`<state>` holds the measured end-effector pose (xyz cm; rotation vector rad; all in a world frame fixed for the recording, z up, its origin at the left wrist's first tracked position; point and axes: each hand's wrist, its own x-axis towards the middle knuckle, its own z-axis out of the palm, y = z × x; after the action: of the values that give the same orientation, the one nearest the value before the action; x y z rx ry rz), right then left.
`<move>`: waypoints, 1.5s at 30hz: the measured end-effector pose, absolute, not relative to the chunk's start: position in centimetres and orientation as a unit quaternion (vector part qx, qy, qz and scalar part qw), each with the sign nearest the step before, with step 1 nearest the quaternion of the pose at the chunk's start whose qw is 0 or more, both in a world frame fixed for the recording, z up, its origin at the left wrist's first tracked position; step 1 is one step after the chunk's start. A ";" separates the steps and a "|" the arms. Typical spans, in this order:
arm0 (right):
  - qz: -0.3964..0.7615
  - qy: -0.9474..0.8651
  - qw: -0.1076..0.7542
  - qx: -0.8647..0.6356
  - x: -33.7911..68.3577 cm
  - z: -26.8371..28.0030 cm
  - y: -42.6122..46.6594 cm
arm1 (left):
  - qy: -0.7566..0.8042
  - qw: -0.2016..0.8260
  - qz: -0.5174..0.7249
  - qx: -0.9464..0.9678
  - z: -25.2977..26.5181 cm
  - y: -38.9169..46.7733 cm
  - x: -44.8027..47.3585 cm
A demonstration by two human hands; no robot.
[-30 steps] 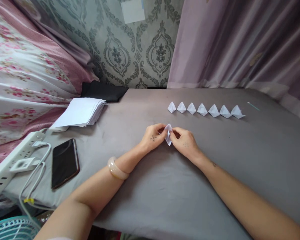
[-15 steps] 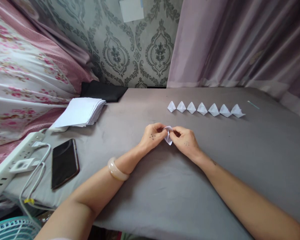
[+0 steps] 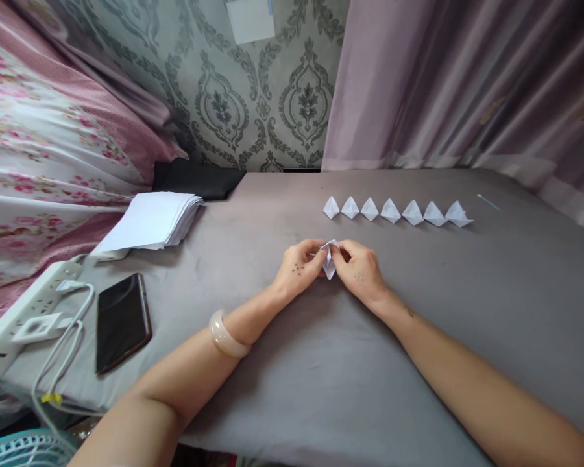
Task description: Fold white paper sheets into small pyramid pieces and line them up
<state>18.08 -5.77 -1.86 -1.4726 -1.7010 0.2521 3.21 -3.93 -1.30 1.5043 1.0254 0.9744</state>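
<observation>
Between my two hands is a small folded white paper (image 3: pixel 329 263), pinched from both sides and held just over the grey cloth of the table. My left hand (image 3: pixel 300 264) grips its left side with thumb and fingers. On the opposite side, my right hand (image 3: pixel 359 267) pinches the paper with its thumb pressed on the fold. Fingers partly cover the paper, so its full shape is hidden. Beyond my hands stands a row of several folded white paper boats (image 3: pixel 390 211), side by side.
At the left lie a stack of white paper (image 3: pixel 150 219), a black phone (image 3: pixel 123 324) and a white power strip (image 3: pixel 34 311) with cables. A black folded item (image 3: pixel 197 178) rests behind the stack. A thin white stick (image 3: pixel 488 202) lies at the far right.
The paper between my hands has narrowed, its sides drawn closer together into a pointed shape. My thumbs have come nearer each other. The whole view has shifted slightly.
</observation>
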 end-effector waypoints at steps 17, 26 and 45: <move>0.318 -0.568 0.498 -0.572 17.1 -3.0 -5.7 | 0.437 0.602 0.382 0.548 -1.5 -3.7 3.5; 0.296 -0.568 0.477 -0.602 16.6 -2.9 -5.7 | 0.467 0.485 0.391 0.628 -2.4 -3.7 3.2; 0.373 -0.537 0.481 -0.585 17.0 -2.2 -6.0 | 0.490 0.431 0.372 0.660 -1.8 -4.2 2.9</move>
<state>16.99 -5.99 -2.24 -1.4260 -1.3090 0.9092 2.88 -4.16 -1.84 1.6469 1.2218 0.9275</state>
